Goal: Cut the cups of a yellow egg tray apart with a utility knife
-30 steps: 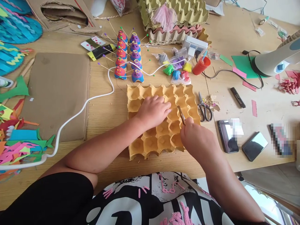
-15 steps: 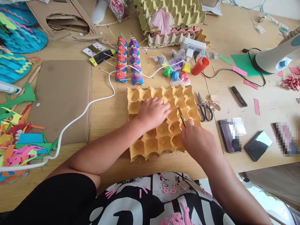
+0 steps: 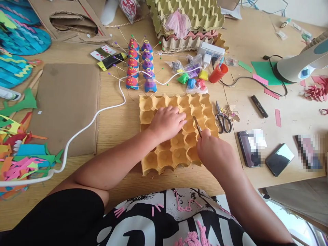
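Yellow egg tray, likely light, tearable, best steadied mid-grid; left hand lies atop it, fingers bent; right hand clenches a knife above.

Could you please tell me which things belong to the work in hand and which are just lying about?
In use:
- yellow egg tray, under the left hand
- slim tool, in the right hand

Seemingly lying about:
- scissors
- red cup
- cardboard sheet

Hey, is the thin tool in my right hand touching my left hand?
Apart. The head view shows a strip of the yellow egg tray between the tip of the thin tool and your left hand.
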Demonstrator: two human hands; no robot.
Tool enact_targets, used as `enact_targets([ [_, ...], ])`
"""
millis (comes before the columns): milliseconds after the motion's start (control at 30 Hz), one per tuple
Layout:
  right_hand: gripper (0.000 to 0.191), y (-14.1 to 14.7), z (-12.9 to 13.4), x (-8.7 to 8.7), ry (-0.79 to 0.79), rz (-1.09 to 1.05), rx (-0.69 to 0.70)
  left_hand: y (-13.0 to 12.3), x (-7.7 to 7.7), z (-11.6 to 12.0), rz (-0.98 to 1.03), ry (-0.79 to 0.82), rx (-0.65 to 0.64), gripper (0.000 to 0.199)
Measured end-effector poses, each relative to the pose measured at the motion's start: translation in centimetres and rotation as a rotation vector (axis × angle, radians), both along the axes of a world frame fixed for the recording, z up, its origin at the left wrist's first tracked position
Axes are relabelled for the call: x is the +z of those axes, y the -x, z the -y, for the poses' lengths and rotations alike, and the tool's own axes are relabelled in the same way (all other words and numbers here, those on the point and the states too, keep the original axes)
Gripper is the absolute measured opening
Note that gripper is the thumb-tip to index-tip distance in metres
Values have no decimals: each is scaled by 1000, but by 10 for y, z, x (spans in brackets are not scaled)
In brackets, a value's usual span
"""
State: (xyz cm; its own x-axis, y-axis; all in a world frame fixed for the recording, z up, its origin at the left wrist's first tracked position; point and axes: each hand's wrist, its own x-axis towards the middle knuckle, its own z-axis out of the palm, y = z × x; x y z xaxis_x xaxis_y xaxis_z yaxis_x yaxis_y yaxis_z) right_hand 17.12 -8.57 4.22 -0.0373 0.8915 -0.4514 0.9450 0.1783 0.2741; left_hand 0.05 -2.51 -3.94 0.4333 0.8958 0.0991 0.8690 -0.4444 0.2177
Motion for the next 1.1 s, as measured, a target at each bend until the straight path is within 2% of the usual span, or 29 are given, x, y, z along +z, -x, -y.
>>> enact_targets([
  [133,34,-1,2,2,25,-3,-3,0,0,0,4,3,4,23],
  [367,35,6,-25,-11,-54,-73,-50,0,0,-1,-18,4,10,23],
  [533,36,4,-10,0,35,-24,11,0,-1,0,-13,-11,10,23],
  [700,33,1,-1,6,40,15,-15,0,-1,0,-15,-20,1,24],
  [867,34,5,-20,-6,-13,-57,-1,0,-1,0,-31,-9,3,23],
  [933,32,6,-25,-12,-63,-83,-41,0,-1,0,-31,-11,6,22],
  [1033,30,4,-21,-15,-105,-77,-52,0,-1,0,-17,-19,5,22],
  [1100,30,2,-13,-12,-70,-57,-32,0,-1,0,-6,-14,6,23],
])
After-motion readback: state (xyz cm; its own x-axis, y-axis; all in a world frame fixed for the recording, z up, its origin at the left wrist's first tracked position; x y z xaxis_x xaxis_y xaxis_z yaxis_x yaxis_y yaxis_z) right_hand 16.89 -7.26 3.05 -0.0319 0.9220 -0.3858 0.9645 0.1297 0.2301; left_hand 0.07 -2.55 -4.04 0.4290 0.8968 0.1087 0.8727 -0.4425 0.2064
